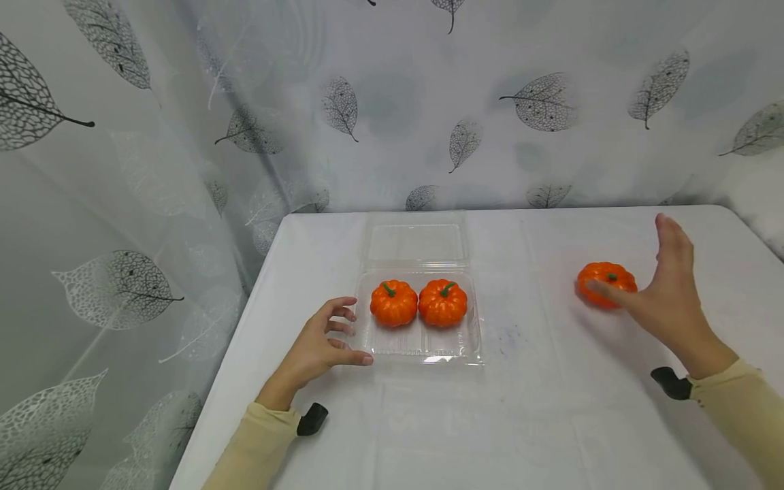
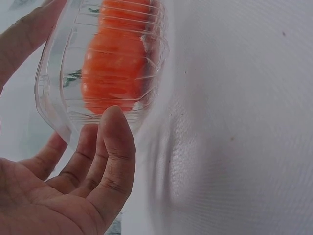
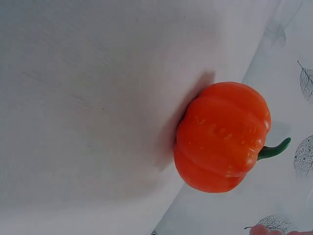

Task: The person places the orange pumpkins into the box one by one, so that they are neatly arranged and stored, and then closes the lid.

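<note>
Two small orange pumpkins (image 1: 394, 303) with green stems sit side by side in a clear plastic clamshell box (image 1: 422, 346), its lid laid back behind it. At the box's left side is my left hand (image 1: 315, 350), fingers loosely bent and thumb at the near left corner. In the left wrist view its fingertips are right at the wall of the box (image 2: 54, 105). A third pumpkin (image 1: 614, 278) rests on the table to the right. My right hand (image 1: 670, 306) is spread beside it, thumb overlapping it in the head view; the right wrist view shows this pumpkin (image 3: 222, 137) ungripped.
A white cloth covers the table (image 1: 453, 422). Behind and to the left hangs a pale curtain (image 1: 392, 102) printed with leaf shapes. The open lid (image 1: 416, 241) reaches to the table's back edge. A black strap piece (image 1: 312, 419) shows at the left wrist.
</note>
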Demonstrator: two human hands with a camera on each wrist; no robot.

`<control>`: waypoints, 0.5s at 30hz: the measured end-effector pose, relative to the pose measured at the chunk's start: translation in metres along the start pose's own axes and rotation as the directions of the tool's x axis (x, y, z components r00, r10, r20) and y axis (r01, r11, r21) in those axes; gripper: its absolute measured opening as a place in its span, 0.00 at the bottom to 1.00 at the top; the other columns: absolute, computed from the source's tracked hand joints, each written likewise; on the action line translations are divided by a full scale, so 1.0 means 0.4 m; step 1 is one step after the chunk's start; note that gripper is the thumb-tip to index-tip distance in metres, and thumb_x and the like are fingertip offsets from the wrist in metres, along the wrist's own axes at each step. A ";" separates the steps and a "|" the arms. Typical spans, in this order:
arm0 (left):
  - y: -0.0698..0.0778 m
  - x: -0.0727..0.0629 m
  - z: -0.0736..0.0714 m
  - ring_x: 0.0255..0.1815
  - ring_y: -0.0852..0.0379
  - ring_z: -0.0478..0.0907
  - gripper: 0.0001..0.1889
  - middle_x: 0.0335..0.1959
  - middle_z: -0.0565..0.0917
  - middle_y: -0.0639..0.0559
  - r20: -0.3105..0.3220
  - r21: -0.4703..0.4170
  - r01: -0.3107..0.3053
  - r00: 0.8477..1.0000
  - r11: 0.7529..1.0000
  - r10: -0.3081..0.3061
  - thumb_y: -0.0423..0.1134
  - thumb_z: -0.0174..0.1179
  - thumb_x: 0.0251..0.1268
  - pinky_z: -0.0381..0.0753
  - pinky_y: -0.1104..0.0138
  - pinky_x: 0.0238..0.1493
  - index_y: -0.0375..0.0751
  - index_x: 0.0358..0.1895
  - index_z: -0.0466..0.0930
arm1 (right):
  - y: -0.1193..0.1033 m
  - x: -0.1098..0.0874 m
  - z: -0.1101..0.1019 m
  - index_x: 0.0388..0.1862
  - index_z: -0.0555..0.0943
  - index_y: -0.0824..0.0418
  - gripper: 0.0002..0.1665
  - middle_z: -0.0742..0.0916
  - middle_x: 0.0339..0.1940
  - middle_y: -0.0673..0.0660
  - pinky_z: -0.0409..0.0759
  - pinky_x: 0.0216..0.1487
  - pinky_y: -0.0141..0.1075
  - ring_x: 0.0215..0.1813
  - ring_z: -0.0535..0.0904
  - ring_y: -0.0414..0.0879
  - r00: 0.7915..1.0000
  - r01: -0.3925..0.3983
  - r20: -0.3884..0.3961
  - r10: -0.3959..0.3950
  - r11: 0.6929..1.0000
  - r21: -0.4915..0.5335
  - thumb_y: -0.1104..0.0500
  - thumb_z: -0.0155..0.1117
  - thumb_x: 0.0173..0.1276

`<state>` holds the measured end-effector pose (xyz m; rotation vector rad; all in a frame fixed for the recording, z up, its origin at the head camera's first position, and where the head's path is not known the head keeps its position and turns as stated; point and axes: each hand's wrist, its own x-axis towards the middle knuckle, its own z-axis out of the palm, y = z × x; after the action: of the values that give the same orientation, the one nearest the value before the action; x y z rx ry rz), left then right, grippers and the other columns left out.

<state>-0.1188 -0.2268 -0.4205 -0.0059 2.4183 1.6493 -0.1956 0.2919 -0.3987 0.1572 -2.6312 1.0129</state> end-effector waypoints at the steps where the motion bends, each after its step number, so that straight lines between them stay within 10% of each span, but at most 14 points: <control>1: 0.000 0.000 0.000 0.55 0.47 0.75 0.53 0.59 0.74 0.44 0.001 -0.001 0.002 1.000 1.000 -0.002 0.37 0.86 0.37 0.81 0.58 0.50 0.49 0.73 0.66 | 0.001 0.001 0.000 0.84 0.36 0.56 0.74 0.44 0.83 0.60 0.55 0.68 0.70 0.78 0.47 0.69 1.000 -0.008 0.015 0.008 1.000 -0.004 0.58 0.82 0.55; 15: -0.001 0.000 -0.001 0.55 0.47 0.75 0.53 0.59 0.74 0.45 -0.001 0.001 0.007 1.000 1.000 -0.007 0.38 0.86 0.37 0.81 0.59 0.49 0.50 0.73 0.66 | 0.040 0.000 0.015 0.82 0.35 0.67 0.75 0.48 0.75 0.82 0.67 0.52 0.76 0.63 0.59 0.81 0.955 -0.166 0.234 0.180 0.983 -0.082 0.43 0.79 0.58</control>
<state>-0.1187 -0.2275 -0.4207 -0.0143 2.4173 1.6451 -0.2003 0.3000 -0.4131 0.0371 -2.9374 1.0236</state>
